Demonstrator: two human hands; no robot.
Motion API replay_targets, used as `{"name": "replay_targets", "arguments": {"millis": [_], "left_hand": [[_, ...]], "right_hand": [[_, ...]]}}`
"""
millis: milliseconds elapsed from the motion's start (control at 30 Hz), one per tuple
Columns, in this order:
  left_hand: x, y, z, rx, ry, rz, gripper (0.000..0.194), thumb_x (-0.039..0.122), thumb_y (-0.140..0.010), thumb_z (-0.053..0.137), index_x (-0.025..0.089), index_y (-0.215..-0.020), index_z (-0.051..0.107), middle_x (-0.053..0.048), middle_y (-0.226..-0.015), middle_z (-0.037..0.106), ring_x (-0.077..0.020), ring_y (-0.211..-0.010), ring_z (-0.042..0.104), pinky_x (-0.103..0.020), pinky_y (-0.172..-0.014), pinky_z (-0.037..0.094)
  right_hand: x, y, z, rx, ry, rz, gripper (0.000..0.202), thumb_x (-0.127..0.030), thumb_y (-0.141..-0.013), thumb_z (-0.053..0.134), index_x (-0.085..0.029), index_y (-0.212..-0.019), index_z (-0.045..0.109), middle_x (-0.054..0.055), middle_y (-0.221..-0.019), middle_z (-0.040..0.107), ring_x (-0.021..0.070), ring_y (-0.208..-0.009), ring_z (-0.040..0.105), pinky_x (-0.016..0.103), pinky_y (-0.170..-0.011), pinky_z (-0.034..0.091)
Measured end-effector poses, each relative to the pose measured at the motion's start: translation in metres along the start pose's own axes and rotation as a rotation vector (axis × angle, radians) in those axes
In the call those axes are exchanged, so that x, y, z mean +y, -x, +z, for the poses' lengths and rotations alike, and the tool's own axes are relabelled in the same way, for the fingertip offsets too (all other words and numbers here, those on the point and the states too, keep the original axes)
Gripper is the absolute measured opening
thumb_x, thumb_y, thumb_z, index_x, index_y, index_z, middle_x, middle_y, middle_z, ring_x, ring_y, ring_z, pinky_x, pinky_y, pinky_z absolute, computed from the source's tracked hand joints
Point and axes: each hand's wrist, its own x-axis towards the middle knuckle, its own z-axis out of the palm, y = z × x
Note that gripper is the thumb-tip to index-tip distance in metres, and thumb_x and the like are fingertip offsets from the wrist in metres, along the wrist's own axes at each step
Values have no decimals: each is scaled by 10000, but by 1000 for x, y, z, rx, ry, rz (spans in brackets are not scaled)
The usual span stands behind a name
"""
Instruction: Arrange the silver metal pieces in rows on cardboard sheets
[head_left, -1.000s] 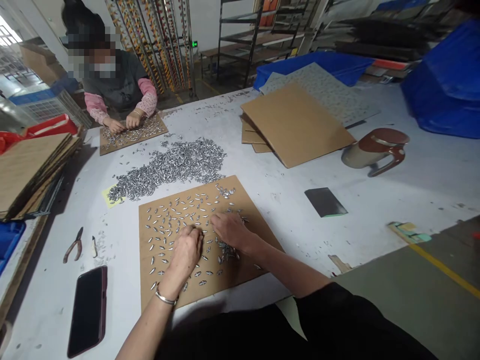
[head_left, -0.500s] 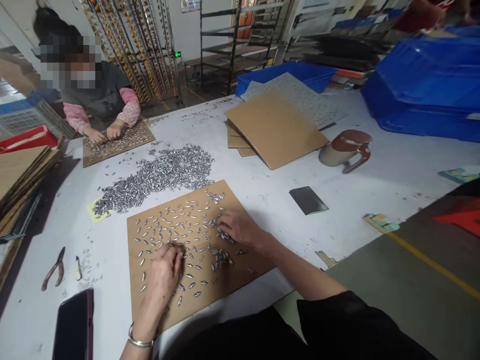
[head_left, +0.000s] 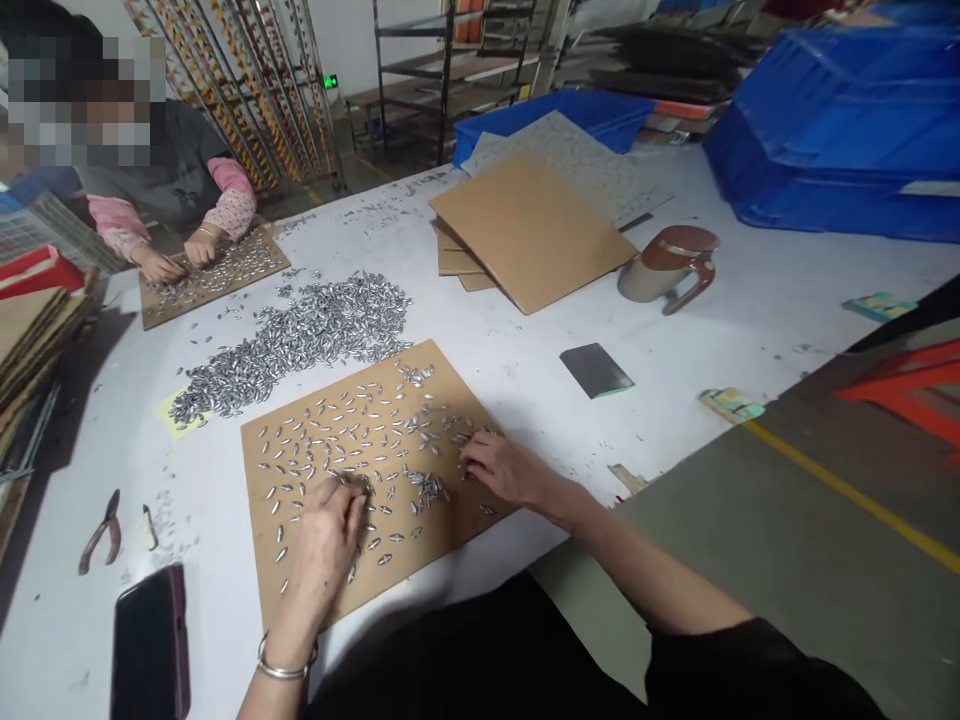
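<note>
A brown cardboard sheet (head_left: 300,590) lies in front of me, strewn with small silver spindle-shaped metal pieces (head_left: 386,559). Over its left half is my left hand (head_left: 326,535), thumb and fingers pinched together; what they hold, if anything, is hidden. My right hand (head_left: 506,468) rests at the sheet's right edge, fingers bent and slightly apart, the tips among a few loose pieces. Between the hands sits a small clump of pieces (head_left: 429,488). Beyond the sheet a large heap of the same pieces (head_left: 322,325) covers part of the white table (head_left: 487,365).
A co-worker's hands (head_left: 180,258) work over another covered board at the far left. Pliers (head_left: 101,535), a small knife (head_left: 148,527) and a phone (head_left: 148,640) lie left. Stacked cardboard (head_left: 532,235), a lidded mug (head_left: 667,265) and a dark pad (head_left: 596,370) stand right.
My right hand has moved right and toward the sheet's edge, leaving pieces spread where it was. My left hand stays over the same area, still pinched. The whole view has shifted slightly.
</note>
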Motion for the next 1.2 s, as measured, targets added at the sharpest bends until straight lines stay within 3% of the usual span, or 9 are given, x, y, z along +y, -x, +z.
{"name": "replay_targets", "arguments": {"millis": [67, 167, 333, 433, 533, 633, 767, 967, 1200], "left_hand": [[10, 0, 4, -44, 25, 13, 249, 297, -1014, 457, 219, -922, 674, -66, -922, 692, -209, -866, 673, -351, -820, 573], [25, 1, 14, -104, 76, 44, 222, 259, -1014, 469, 206, -938, 672, -80, -991, 688, -209, -952, 662, -350, -875, 564], [44, -2, 41, -231, 18, 118, 179, 167, -992, 486, 191, -996, 664, -81, -988, 651, -202, -919, 637, -345, -880, 554], [46, -2, 52, -270, -75, 152, 188, 94, -966, 485, 189, -973, 648, -80, -1012, 645, -211, -945, 619, -346, -875, 542], [43, -1, 54, -290, -120, 172, 184, 71, -956, 492, 189, -978, 632, -76, -1019, 645, -218, -973, 610, -345, -877, 532], [38, 0, 54, -292, -145, 154, 146, 103, -969, 505, 188, -951, 622, -69, -983, 636, -213, -926, 610, -346, -871, 526], [34, 0, 57, -261, -168, 137, 135, 167, -998, 486, 188, -957, 614, -75, -967, 623, -213, -871, 599, -365, -852, 521], [38, -1, 59, -245, -287, 140, 182, 128, -1002, 429, 186, -975, 599, -73, -961, 599, -229, -900, 578, -385, -863, 509], [41, -1, 55, -194, -276, 98, 178, 162, -1014, 448, 194, -993, 622, -76, -941, 623, -229, -894, 591, -369, -825, 519]], "right_hand": [[-2, 7, -2, -5, 46, 76, 146, -156, -961, 580, -167, -1031, 707, 82, -1048, 672, 186, -910, 656, 281, -787, 474], [-14, 8, -5, 16, 64, 70, 176, -218, -1002, 536, -191, -1035, 707, 68, -1043, 687, 187, -938, 658, 274, -794, 458], [-43, -24, 2, 64, 152, 114, 266, -340, -1044, 455, -191, -1084, 672, 93, -1104, 681, 209, -926, 659, 291, -778, 463], [-50, -40, 7, 43, 210, 150, 280, -294, -1045, 418, -164, -1135, 649, 135, -1128, 683, 232, -944, 661, 300, -765, 466], [-49, -40, 5, 2, 211, 135, 288, -217, -1033, 395, -144, -1069, 672, 147, -1057, 709, 234, -940, 667, 299, -767, 454], [-43, -30, 1, -31, 137, 110, 242, -246, -1023, 462, -171, -982, 689, 99, -982, 730, 217, -923, 668, 290, -770, 433], [-39, -24, -2, 30, 85, 113, 190, -297, -1019, 528, -183, -991, 677, 74, -1028, 709, 194, -933, 646, 276, -766, 407], [-58, -34, 8, -51, 111, -198, 231, -266, -1041, 474, -180, -986, 681, 67, -1026, 667, 165, -884, 620, 256, -738, 390], [-55, -41, 12, -86, 171, -137, 242, -233, -1045, 407, -159, -1042, 637, 102, -1027, 675, 194, -878, 637, 274, -751, 424]]}}
